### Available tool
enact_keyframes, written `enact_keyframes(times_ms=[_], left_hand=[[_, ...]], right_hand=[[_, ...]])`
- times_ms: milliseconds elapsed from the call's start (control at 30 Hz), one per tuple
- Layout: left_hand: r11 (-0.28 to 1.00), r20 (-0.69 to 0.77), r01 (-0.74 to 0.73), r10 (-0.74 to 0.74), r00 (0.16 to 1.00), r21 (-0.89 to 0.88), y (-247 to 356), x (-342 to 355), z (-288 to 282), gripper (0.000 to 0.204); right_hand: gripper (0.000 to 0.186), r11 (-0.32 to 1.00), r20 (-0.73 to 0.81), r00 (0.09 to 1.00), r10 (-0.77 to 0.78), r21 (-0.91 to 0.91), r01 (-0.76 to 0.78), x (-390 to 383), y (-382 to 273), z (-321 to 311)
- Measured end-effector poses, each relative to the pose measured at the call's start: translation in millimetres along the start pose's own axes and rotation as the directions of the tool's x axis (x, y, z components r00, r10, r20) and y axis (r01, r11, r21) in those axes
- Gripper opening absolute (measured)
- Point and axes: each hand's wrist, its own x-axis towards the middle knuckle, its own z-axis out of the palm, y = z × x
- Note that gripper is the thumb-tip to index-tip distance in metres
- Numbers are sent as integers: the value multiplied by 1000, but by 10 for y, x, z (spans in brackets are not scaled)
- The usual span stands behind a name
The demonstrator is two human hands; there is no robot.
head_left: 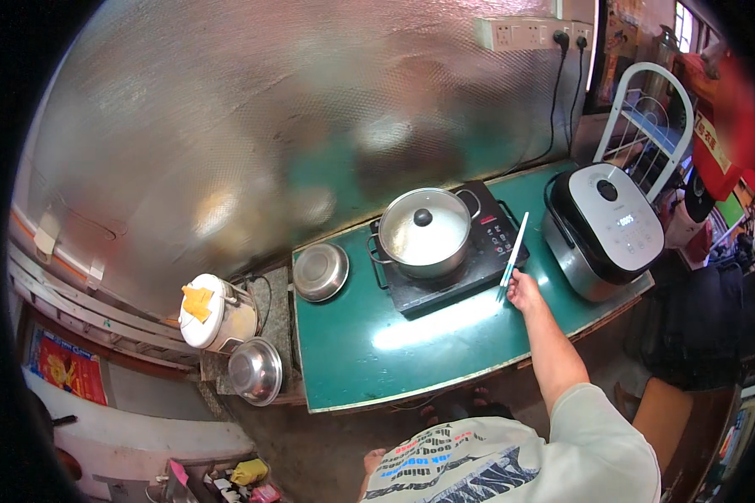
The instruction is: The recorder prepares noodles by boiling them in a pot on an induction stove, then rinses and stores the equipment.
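My right hand (524, 291) reaches over the green tabletop, its fingers closed at the blue-patterned end of a pair of white chopsticks (517, 242). The chopsticks slant up and away along the right edge of a black electric cooktop (491, 230). On the cooktop stands a steel two-handled pot (432, 270) under a glass lid (445, 225) with a black knob; something pale shows through the glass. My left hand (373, 459) hangs low beside my shirt, away from the table. Only part of it shows, and its fingers are too small to make out.
A silver-and-black rice cooker (608, 222) stands right of my right hand. Left of the cooktop lies a steel bowl (320, 272). Beyond the table's left edge are another steel bowl (256, 371) and a white lidded pot (201, 323). Power cords (554, 105) hang from a wall socket strip (520, 35).
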Motion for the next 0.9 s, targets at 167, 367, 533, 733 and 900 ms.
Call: enact_keyframes(times_ms=[167, 367, 533, 733, 900], left_hand=[[977, -155, 125, -99, 983, 173, -11, 97, -326, 7], [961, -223, 35, 28, 975, 273, 32, -48, 184, 13], [975, -118, 26, 0, 993, 220, -7, -43, -186, 22], [973, -136, 40, -9, 991, 229, -15, -31, -90, 26], [985, -98, 104, -90, 991, 140, -133, 35, -243, 26]], right_hand=[[30, 1000, 5, 1000, 2, -18, -1, 27, 187, 217], [36, 999, -95, 994, -53, -15, 52, -128, 9, 102], [36, 996, -12, 999, 39, -86, -40, -47, 60, 182], [37, 994, -45, 997, -58, -99, 54, -48, 21, 103], [39, 997, -25, 999, 42, -62, -43, -32, 54, 142]])
